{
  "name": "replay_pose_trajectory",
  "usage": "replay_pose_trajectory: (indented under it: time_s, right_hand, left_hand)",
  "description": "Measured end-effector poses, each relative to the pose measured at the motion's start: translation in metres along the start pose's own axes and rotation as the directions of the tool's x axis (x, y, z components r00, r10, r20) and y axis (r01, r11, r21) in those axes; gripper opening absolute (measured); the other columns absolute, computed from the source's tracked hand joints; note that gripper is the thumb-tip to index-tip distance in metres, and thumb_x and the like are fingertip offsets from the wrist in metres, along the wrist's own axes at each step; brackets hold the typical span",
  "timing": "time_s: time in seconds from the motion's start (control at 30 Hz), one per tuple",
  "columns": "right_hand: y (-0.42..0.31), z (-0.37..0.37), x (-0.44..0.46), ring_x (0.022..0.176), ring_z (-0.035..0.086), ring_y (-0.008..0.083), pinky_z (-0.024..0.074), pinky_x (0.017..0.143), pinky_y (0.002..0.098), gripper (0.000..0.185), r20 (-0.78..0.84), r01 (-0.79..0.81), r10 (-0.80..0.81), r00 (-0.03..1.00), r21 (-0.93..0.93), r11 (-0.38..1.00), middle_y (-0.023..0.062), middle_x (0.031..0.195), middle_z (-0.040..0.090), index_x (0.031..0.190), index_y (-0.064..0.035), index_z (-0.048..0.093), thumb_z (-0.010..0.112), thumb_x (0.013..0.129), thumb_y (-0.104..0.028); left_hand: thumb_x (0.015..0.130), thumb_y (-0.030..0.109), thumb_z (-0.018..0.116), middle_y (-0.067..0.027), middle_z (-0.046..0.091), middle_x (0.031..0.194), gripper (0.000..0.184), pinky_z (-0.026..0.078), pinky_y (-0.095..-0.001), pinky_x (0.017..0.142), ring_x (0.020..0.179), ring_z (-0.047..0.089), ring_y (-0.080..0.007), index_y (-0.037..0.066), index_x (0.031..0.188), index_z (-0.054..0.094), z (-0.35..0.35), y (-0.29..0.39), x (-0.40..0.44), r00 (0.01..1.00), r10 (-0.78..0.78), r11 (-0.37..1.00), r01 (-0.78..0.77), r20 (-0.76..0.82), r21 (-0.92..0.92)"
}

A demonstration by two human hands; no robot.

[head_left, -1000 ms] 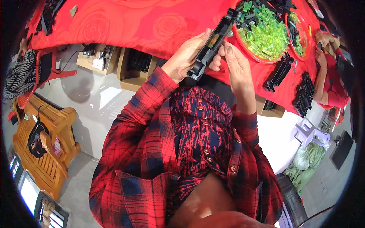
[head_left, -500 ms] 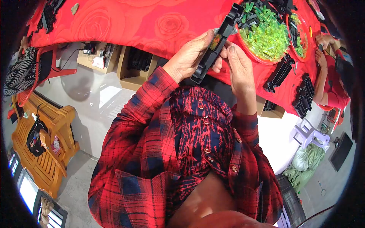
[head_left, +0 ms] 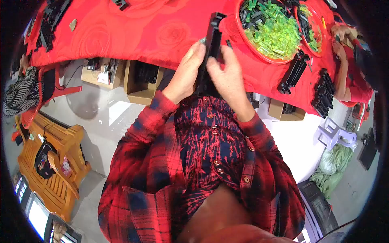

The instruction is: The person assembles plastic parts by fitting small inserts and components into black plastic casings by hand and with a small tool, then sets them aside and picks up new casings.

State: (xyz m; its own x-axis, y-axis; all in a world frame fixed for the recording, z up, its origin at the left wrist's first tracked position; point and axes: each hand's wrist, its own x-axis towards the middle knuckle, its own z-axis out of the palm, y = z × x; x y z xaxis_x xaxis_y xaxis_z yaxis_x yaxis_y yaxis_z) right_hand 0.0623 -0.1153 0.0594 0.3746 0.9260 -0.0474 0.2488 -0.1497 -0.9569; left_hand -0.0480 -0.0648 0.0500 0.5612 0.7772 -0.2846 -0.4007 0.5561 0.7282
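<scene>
A long black plastic part (head_left: 212,36) stands nearly upright between my hands, over the near edge of the table. My left hand (head_left: 187,71) is closed around its left side. My right hand (head_left: 229,77), slightly blurred, closes on its right side, with the thumb pressed to the front face. A small dark tip (head_left: 229,43) shows just beyond the right fingers; I cannot tell what it is. To the right, a red basin (head_left: 279,62) holds many translucent yellow-green pieces, with darker green and black ones.
A second red basin (head_left: 323,38) holds fewer pieces. Black parts (head_left: 294,73) lie near the table's right edge, more (head_left: 324,93) beyond them and others (head_left: 50,24) at far left. Cardboard boxes (head_left: 139,97) sit below the table. Another person's arm (head_left: 341,67) is at right.
The black part has turned more upright and shifted left. My right hand has moved left onto its front face. The view has shifted slightly.
</scene>
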Motion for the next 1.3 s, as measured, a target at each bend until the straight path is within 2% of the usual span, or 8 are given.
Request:
replay_pose_trajectory:
  time_s: [0.1,0.23,0.47,0.63,0.73,0.8,1.0,1.3]
  right_hand:
    - [0.003,0.015,-0.006,0.076,0.062,0.0351,0.0473,0.067,0.0451,0.018,-0.013,-0.025,0.023,1.000,-0.129,0.991,0.0207,0.080,0.056,0.092,0.0028,0.052,0.063,0.085,-0.010]
    - [0.000,0.017,-0.008,0.066,0.063,0.0314,0.0474,0.058,0.0442,0.025,0.122,-0.336,0.327,0.937,0.068,0.939,0.0216,0.075,0.057,0.089,0.0043,0.050,0.061,0.090,-0.018]
    - [-0.002,0.003,-0.005,0.051,0.059,0.0159,0.0467,0.044,0.0293,0.020,0.283,-0.334,0.253,0.925,0.290,0.897,0.0091,0.077,0.062,0.100,0.0025,0.054,0.056,0.098,-0.017]
    - [0.010,-0.036,0.012,0.080,0.065,0.0174,0.0528,0.072,0.0300,0.025,0.137,-0.212,0.179,0.974,0.290,0.933,0.0098,0.095,0.066,0.112,0.0010,0.061,0.053,0.102,-0.020]
    - [0.037,-0.053,0.020,0.088,0.063,0.0178,0.0505,0.078,0.0315,0.025,-0.119,-0.043,0.031,0.992,-0.093,0.995,0.0101,0.100,0.067,0.114,0.0014,0.063,0.059,0.098,-0.018]
    - [0.045,-0.057,0.022,0.089,0.061,0.0262,0.0475,0.076,0.0377,0.020,0.010,0.289,-0.436,0.900,-0.762,0.580,0.0117,0.091,0.062,0.104,-0.0039,0.068,0.064,0.091,-0.018]
    - [0.059,-0.044,0.021,0.086,0.055,0.0265,0.0441,0.074,0.0390,0.018,0.105,0.291,-0.505,0.857,-0.906,0.306,0.0099,0.088,0.055,0.097,-0.0042,0.065,0.063,0.082,-0.015]
    - [0.065,-0.047,0.032,0.082,0.055,0.0304,0.0460,0.070,0.0414,0.011,0.134,0.335,-0.598,0.790,-0.912,0.238,0.0113,0.083,0.054,0.088,-0.0043,0.059,0.061,0.078,-0.010]
  left_hand:
    - [0.107,0.034,0.039,-0.0028,0.059,0.112,0.040,0.050,-0.0269,0.083,0.095,0.059,-0.0100,0.005,0.132,0.050,-0.010,-0.010,-0.015,0.990,0.075,0.986,-0.056,-0.117,0.158]
    - [0.107,0.037,0.038,-0.0006,0.059,0.101,0.040,0.051,-0.0227,0.067,0.082,0.059,-0.0073,0.006,0.128,0.051,-0.015,-0.004,-0.036,0.991,-0.007,0.981,0.033,-0.135,0.190]
    - [0.106,0.043,0.037,-0.0001,0.057,0.080,0.040,0.044,-0.0214,0.048,0.060,0.054,-0.0071,0.007,0.120,0.051,-0.011,0.001,-0.036,0.993,-0.066,0.952,0.094,-0.102,0.293]
    - [0.104,0.053,0.033,-0.0062,0.058,0.085,0.055,0.046,-0.0243,0.050,0.061,0.057,-0.0117,0.005,0.127,0.049,-0.009,0.009,-0.019,0.996,-0.081,0.996,0.083,-0.042,0.042]
    - [0.103,0.054,0.035,-0.0072,0.060,0.092,0.057,0.048,-0.0252,0.054,0.067,0.059,-0.0126,0.005,0.129,0.049,-0.021,0.013,-0.006,0.997,-0.073,0.995,0.074,0.022,-0.066]
    - [0.103,0.053,0.036,-0.0080,0.060,0.094,0.056,0.048,-0.0257,0.056,0.069,0.059,-0.0131,0.005,0.128,0.050,-0.027,0.011,0.001,0.991,-0.126,0.987,0.130,0.047,-0.095]
    - [0.102,0.050,0.042,-0.0164,0.062,0.105,0.061,0.050,-0.0323,0.062,0.080,0.059,-0.0235,0.000,0.135,0.048,-0.036,0.004,-0.004,0.939,-0.223,0.857,0.317,0.263,-0.406]
    - [0.093,0.010,0.063,-0.0097,0.064,0.097,0.031,0.049,-0.0276,0.062,0.076,0.059,-0.0136,0.000,0.121,0.056,-0.034,-0.003,-0.027,0.985,-0.156,0.975,0.166,0.078,-0.145]
